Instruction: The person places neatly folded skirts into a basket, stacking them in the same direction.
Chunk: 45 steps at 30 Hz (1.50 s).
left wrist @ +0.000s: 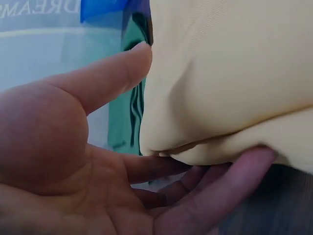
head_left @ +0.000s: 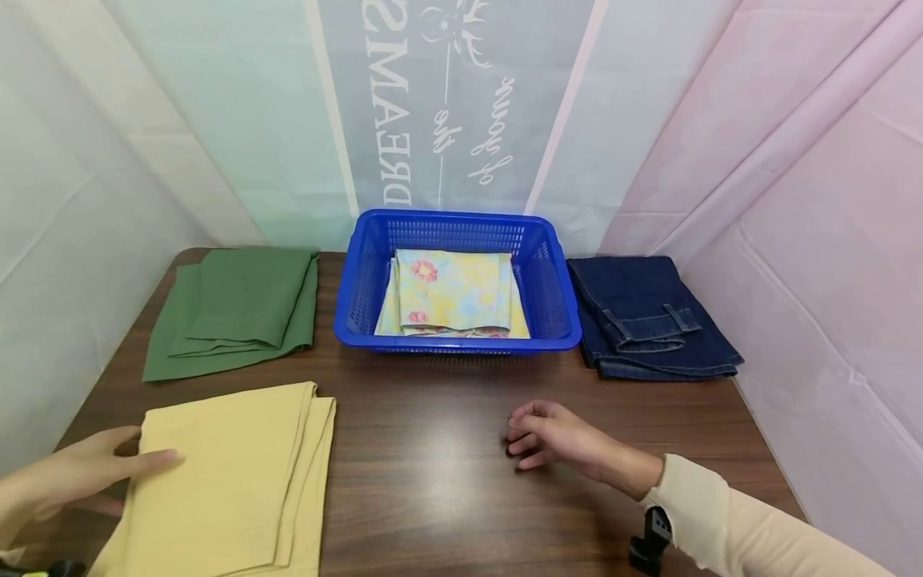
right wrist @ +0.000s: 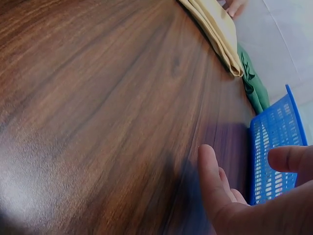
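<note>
At the lower left of the head view lies a folded yellow cloth [head_left: 216, 473] in several layers. My left hand [head_left: 82, 473] is at its left edge, the thumb over the top layer. In the left wrist view, the fingers [left wrist: 220, 191] reach under the fold of the same cloth [left wrist: 234, 73]. Over the table to the right, my right hand [head_left: 558, 439] holds nothing, its fingers loosely bent. In the right wrist view, its thumb and fingers are apart, with the blue basket [right wrist: 274, 142] beyond them.
The blue basket holds a folded flowered cloth [head_left: 454, 288] at the table's back. A folded green cloth [head_left: 245, 300] lies left of the basket, folded dark blue jeans [head_left: 642, 316] right of it. Fabric curtains [head_left: 252, 96] surround the brown wooden table [head_left: 425, 449].
</note>
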Each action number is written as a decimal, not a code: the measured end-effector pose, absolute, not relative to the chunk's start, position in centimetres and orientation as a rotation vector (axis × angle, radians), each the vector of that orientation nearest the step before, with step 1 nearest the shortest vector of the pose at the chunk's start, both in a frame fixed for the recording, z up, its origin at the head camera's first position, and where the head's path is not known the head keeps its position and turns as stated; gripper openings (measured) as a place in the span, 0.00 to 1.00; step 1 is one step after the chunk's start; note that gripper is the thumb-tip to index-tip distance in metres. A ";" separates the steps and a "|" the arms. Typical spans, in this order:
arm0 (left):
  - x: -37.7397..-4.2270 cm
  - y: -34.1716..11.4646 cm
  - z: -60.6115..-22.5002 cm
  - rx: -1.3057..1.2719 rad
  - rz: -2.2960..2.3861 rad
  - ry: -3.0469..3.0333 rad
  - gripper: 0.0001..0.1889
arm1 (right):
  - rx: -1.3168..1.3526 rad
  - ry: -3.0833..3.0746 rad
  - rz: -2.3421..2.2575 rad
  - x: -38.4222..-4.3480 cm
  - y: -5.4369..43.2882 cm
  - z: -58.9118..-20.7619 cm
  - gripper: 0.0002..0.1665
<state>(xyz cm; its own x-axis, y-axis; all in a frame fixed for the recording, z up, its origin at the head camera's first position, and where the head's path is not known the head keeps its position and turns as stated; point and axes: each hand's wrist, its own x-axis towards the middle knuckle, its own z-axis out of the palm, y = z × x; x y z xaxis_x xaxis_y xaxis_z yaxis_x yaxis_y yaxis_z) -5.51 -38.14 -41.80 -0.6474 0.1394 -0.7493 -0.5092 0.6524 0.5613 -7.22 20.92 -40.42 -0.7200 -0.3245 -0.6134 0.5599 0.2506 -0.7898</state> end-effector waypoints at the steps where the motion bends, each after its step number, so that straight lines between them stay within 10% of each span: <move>1: -5.6 -37.7 -41.7 -0.276 1.042 2.043 0.51 | 0.220 1.814 -1.559 -7.3 21.0 -40.4 0.19; 45: -6.8 -15.9 -41.6 -0.230 1.828 1.477 0.34 | 0.392 2.035 -1.598 -7.0 21.7 -42.1 0.19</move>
